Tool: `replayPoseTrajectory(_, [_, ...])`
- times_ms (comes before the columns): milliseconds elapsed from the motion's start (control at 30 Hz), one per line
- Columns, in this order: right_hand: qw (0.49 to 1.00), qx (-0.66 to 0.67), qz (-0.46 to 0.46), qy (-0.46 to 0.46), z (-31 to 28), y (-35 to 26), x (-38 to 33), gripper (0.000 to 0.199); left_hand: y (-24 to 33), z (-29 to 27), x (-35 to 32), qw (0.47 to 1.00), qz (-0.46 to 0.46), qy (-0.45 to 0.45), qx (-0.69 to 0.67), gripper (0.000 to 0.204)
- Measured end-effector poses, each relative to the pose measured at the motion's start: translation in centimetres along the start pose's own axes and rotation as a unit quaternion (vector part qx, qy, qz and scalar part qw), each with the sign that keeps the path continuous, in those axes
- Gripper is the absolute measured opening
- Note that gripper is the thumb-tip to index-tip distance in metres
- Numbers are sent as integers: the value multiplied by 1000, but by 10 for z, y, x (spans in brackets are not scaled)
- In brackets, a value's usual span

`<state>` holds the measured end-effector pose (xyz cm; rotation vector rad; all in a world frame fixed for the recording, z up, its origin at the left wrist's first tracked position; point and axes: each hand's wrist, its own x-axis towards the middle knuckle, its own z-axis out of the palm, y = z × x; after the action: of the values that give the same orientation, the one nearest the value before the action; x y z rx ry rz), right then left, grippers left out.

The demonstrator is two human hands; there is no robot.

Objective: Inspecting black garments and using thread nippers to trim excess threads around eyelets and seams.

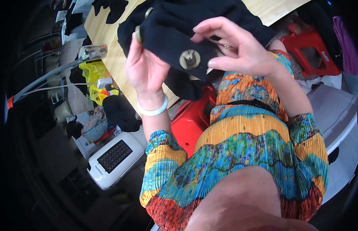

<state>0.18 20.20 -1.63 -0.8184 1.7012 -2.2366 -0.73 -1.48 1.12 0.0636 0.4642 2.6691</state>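
Observation:
My left hand (145, 69) grips the left edge of a black garment (171, 27), thumb on the cloth, a pale bangle on its wrist. A large round beige button (189, 59) sits on the cloth between both hands. A second button (138, 34) shows at the garment's edge above my left hand. My right hand (240, 48) is pinched over the cloth just right of the big button, with a small metal tool, only partly visible, between its fingers (225, 46). The garment lies partly on a light wooden table (109, 38).
A red plastic stool (190, 119) stands below the hands, another red stool (313, 50) at the right. A white box-like machine with a dark grille (113, 158) sits on the floor at left. Yellow bags (95, 73) and a white bin (336, 115) are nearby.

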Motion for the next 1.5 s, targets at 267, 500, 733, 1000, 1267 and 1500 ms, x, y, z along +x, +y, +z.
replayPoseTrajectory(267, [991, 64, 51, 107, 9, 23, 8, 32, -1, -44, 25, 998, -34, 22, -39, 42])
replayPoseTrajectory(500, [988, 36, 48, 140, 6, 25, 8, 31, -27, -22, 4, 974, 8, 125, 188, 39])
replayPoseTrajectory(733, [991, -21, 42, 126, -1, 18, 7, 31, -27, -17, -3, 936, -32, 136, 322, 22])
replayPoseTrajectory(1000, [958, -205, -81, 184, 2, 4, 0, 41, -51, -18, 15, 983, -36, 146, 110, 15])
replayPoseTrajectory(1267, [933, -273, -107, 210, -7, 12, -1, 32, -65, -17, 30, 982, -68, 112, 139, 15])
replayPoseTrajectory(1500, [872, -411, -217, 151, -31, -17, 16, 30, -68, -15, 31, 988, -57, 64, 125, 18])
